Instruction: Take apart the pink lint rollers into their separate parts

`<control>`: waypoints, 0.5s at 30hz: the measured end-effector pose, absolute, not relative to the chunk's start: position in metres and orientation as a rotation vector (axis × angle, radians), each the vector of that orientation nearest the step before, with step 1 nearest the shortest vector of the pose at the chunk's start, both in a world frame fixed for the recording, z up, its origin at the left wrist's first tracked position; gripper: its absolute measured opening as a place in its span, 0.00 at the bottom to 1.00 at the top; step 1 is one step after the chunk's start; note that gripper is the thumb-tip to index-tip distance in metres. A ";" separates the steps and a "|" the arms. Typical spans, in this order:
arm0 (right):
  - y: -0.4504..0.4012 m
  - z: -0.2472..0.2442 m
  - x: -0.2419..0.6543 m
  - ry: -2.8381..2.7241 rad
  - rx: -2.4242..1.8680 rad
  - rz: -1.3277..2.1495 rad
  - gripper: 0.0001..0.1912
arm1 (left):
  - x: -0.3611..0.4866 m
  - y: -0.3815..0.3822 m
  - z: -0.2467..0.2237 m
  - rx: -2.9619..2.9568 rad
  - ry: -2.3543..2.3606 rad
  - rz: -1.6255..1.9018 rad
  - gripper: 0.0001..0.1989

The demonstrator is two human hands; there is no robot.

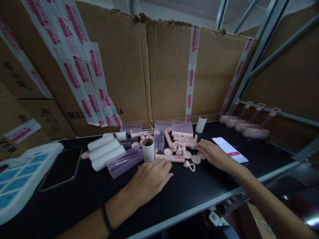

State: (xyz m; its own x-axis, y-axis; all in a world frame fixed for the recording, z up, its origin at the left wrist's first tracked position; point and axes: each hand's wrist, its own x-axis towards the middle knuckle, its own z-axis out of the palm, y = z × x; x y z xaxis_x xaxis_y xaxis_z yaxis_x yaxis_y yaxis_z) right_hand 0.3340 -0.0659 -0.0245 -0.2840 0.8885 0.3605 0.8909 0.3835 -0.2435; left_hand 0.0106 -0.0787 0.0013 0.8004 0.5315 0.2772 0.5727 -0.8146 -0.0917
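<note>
My left hand (153, 176) rests on the black table top with its fingers loosely bent and its thumb apart. Close by its fingertips are an upright white cardboard tube (148, 152) and a long pink plastic bracket (177, 158). My right hand (211, 153) reaches in from the right with fingers stretched over the pink parts. Its fingertips are at the end of another pink bracket (185, 143); whether they touch it is unclear. Pink discs (195, 159) and a heart-shaped pink hook (191, 165) lie between the hands. Translucent purple boxes (126, 163) lie around the brackets.
Several white tubes (107, 154) lie stacked to the left, and one more tube (201, 124) stands at the back. A lit phone (229, 149) lies at right, a dark tablet-like device (62, 167) at left. Pink rollers (254, 132) hang from the right rail. Cardboard (164, 76) walls the back.
</note>
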 end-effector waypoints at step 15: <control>-0.059 -0.025 0.351 -2.108 -1.389 -0.205 0.11 | 0.009 -0.079 -0.007 -2.867 -0.801 -0.362 0.02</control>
